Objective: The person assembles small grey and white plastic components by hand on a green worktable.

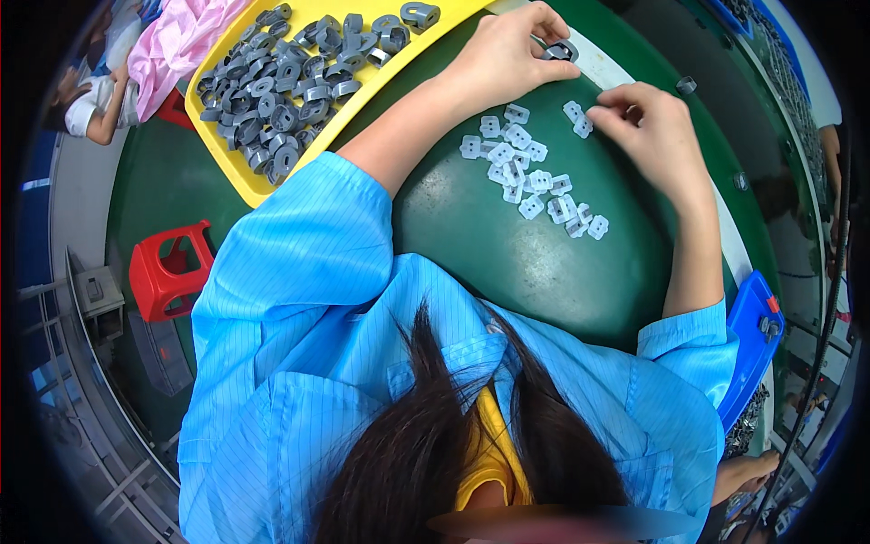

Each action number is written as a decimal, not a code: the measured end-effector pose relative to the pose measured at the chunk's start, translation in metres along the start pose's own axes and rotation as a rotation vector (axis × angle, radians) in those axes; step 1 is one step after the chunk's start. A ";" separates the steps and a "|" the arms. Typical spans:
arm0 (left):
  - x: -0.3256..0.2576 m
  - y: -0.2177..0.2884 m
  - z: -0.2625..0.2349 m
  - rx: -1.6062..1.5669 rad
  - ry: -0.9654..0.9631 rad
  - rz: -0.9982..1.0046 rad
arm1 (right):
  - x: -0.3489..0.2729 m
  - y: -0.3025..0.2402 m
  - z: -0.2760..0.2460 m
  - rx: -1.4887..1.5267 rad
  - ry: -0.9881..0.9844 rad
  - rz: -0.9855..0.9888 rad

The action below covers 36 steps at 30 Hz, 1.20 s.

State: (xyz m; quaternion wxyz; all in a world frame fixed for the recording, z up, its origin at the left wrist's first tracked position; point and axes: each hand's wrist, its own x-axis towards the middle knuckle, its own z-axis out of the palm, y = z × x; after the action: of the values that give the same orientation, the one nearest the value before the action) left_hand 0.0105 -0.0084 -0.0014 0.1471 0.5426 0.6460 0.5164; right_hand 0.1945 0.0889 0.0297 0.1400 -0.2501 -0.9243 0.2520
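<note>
Your left hand pinches a small grey metal bracket at the far edge of the dark green desk. Your right hand closes its fingertips on a small white plastic clip just beside it. Nearer you lies a loose cluster of white plastic clips. Far left, a yellow plastic tray holds many grey brackets.

— How many pieces are you looking at right now?

— I'm counting roughly twenty small white clips lying loose on the green table, and one yellow tray.

— And the grey parts?

— I'm seeing dozens heaped there, too many to count, plus one red stool.
</note>
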 end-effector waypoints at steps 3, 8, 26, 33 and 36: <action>-0.001 -0.003 0.000 -0.011 -0.008 -0.002 | -0.007 -0.021 0.004 -0.129 -0.012 -0.027; -0.002 0.011 -0.002 0.103 -0.133 -0.013 | 0.001 -0.012 -0.008 0.324 -0.183 0.181; -0.005 0.007 0.000 -0.322 -0.480 -0.125 | 0.010 0.008 -0.017 0.338 0.267 -0.157; -0.004 0.006 0.000 -0.367 -0.527 -0.122 | 0.002 -0.016 -0.018 0.243 0.207 -0.176; -0.004 0.005 0.002 -0.322 -0.535 -0.109 | 0.006 0.000 -0.015 0.153 0.163 -0.184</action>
State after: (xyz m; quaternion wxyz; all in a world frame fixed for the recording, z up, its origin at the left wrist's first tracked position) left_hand 0.0162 -0.0110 0.0002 0.4234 0.5934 0.5225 0.4423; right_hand 0.1955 0.0982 0.0433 0.2555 -0.1724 -0.9071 0.2867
